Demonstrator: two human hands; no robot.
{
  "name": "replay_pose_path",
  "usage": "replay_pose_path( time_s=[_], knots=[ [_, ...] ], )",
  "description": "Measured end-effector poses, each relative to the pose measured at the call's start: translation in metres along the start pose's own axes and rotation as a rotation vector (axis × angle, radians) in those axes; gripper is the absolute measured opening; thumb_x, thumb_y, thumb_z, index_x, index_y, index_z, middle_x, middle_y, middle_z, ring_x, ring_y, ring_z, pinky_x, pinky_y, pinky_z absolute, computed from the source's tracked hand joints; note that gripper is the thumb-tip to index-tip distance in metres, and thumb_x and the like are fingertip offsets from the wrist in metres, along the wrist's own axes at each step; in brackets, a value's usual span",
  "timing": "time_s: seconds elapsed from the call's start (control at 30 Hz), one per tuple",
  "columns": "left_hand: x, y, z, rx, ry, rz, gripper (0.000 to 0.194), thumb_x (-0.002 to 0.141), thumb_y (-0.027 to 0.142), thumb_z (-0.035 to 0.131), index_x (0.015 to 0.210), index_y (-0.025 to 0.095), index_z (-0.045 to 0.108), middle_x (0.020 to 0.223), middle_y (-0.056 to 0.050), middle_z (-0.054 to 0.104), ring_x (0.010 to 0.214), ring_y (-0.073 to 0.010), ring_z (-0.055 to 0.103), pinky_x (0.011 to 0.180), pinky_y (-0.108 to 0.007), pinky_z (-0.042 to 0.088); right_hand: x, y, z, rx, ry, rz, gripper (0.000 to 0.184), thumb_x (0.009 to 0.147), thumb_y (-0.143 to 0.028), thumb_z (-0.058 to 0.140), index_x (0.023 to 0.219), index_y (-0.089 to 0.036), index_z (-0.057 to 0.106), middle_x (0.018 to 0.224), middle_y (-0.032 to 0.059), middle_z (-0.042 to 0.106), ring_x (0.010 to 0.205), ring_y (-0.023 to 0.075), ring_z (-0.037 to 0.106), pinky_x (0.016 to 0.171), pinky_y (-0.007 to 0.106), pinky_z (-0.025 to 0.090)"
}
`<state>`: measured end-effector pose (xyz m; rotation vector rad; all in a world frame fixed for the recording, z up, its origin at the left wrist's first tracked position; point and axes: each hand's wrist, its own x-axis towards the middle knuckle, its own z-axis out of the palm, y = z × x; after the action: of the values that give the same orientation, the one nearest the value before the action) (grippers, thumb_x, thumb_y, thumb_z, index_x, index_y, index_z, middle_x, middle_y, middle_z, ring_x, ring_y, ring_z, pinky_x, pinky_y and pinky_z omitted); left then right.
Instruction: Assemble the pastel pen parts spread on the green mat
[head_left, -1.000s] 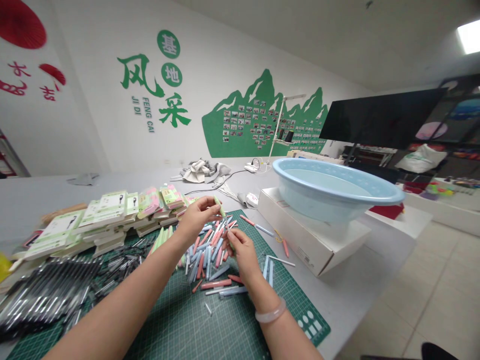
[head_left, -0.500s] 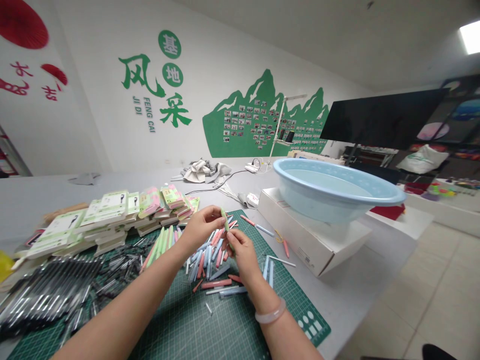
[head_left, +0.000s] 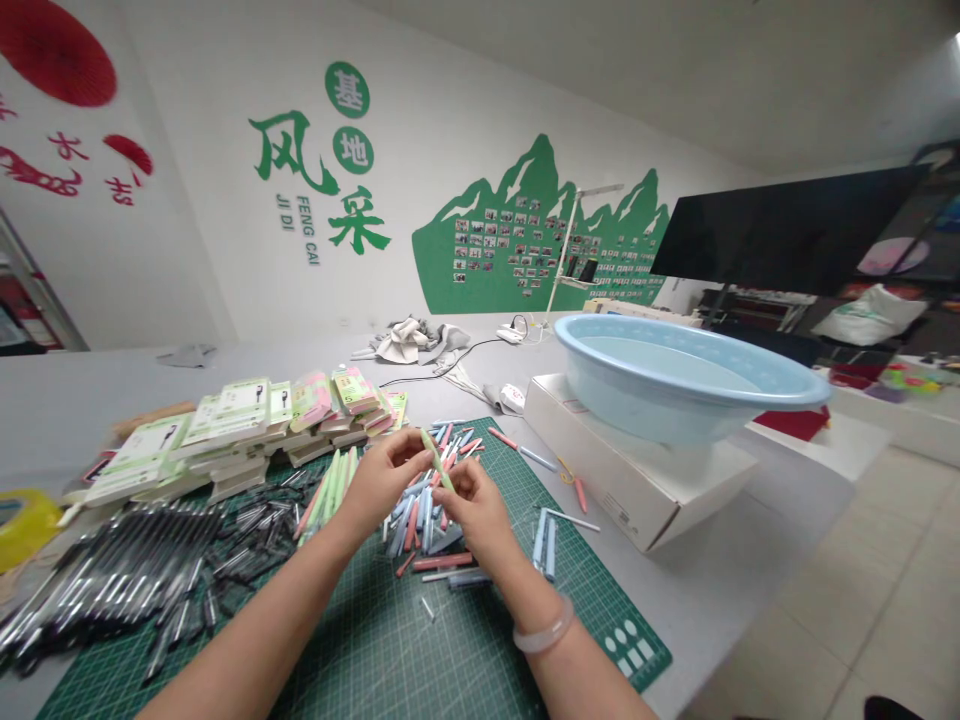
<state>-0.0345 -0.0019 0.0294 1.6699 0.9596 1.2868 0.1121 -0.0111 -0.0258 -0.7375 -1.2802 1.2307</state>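
Near the middle of the frame, the left hand [head_left: 386, 480] is holding the upper part of a light green pen [head_left: 436, 461], its fingers closing narrowly on it, while the right hand [head_left: 480, 505] is pinching the lower end between thumb and fingers. The pen is slanting between them, seemingly so that both ends are being steadied at once; whether it is one piece or two is too small to tell. Both hands are hovering over the loose pile of blue, red and white pen pieces [head_left: 427, 505], which is probably lying there to be within easy reach. Just left of it, green pens [head_left: 337, 482] are lying side by side, apparently being kept apart by colour. The green cutting mat [head_left: 375, 640] is lying beneath, likely protecting the bench [head_left: 712, 600]. At lower left, black pens [head_left: 112, 565] are resting in a roughly aligned row, and the stacked packs [head_left: 225, 420] are sitting behind them, seemingly leaving the front open for the hands. At right, a white box [head_left: 600, 465] is supporting the blue basin [head_left: 637, 405], perhaps raising it off the bench.
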Motion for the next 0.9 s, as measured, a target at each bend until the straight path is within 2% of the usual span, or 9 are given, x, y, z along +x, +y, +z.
replay_pose_path(
  time_s=[0.2, 0.47, 0.6, 0.7, 0.8, 0.9],
  knots=[
    [-0.004, -0.002, 0.006, -0.020, -0.041, 0.026, 0.013, 0.079, 0.026, 0.057, 0.087, 0.016, 0.059, 0.082, -0.003, 0.062, 0.078, -0.0162, 0.058, 0.074, -0.027, 0.045, -0.004, -0.002, 0.005, 0.025, 0.014, 0.029, 0.021, 0.070, -0.026, 0.067, 0.072, -0.018, 0.048, 0.055, -0.0054, 0.057, 0.042, 0.0069, 0.042, 0.043, 0.019, 0.033],
    [-0.005, 0.000, 0.004, -0.047, -0.091, 0.027, 0.011, 0.081, 0.025, 0.055, 0.085, 0.016, 0.058, 0.078, -0.001, 0.059, 0.075, -0.0155, 0.056, 0.071, -0.026, 0.043, -0.005, -0.002, 0.004, 0.125, -0.011, 0.059, 0.021, 0.072, -0.032, 0.067, 0.075, -0.017, 0.052, 0.060, -0.0005, 0.064, 0.045, 0.0085, 0.049, 0.045, 0.019, 0.037],
    [-0.005, 0.000, 0.004, -0.085, -0.103, 0.012, 0.011, 0.080, 0.026, 0.056, 0.086, 0.016, 0.059, 0.078, -0.001, 0.058, 0.076, -0.0149, 0.054, 0.071, -0.024, 0.042, -0.004, 0.000, 0.006, 0.240, -0.081, 0.122, 0.025, 0.078, -0.038, 0.061, 0.079, -0.014, 0.055, 0.063, 0.0039, 0.066, 0.047, 0.0087, 0.052, 0.046, 0.018, 0.035],
    [-0.005, -0.003, 0.003, -0.129, -0.107, -0.018, 0.014, 0.080, 0.027, 0.057, 0.088, 0.016, 0.060, 0.081, -0.002, 0.059, 0.078, -0.0154, 0.054, 0.073, -0.025, 0.041, -0.004, 0.000, 0.008, 0.339, -0.150, 0.174, 0.031, 0.084, -0.043, 0.053, 0.079, -0.012, 0.056, 0.062, 0.0062, 0.066, 0.041, 0.0054, 0.045, 0.042, 0.017, 0.029],
    [-0.007, -0.007, 0.003, -0.147, -0.115, -0.050, 0.018, 0.080, 0.027, 0.057, 0.093, 0.016, 0.062, 0.086, -0.003, 0.062, 0.082, -0.0166, 0.054, 0.078, -0.026, 0.041, -0.004, -0.002, 0.010, 0.425, -0.158, 0.206, 0.027, 0.083, -0.041, 0.056, 0.083, -0.013, 0.055, 0.059, 0.0019, 0.062, 0.036, 0.0020, 0.033, 0.037, 0.015, 0.019],
    [-0.008, -0.010, 0.004, -0.138, -0.142, -0.053, 0.022, 0.080, 0.027, 0.057, 0.099, 0.017, 0.064, 0.091, -0.004, 0.063, 0.088, -0.0184, 0.054, 0.083, -0.029, 0.040, -0.004, -0.004, 0.009, 0.460, -0.159, 0.227, 0.023, 0.083, -0.039, 0.056, 0.086, -0.017, 0.052, 0.056, -0.0030, 0.057, 0.033, 0.0013, 0.026, 0.034, 0.015, 0.015]
  ],
)
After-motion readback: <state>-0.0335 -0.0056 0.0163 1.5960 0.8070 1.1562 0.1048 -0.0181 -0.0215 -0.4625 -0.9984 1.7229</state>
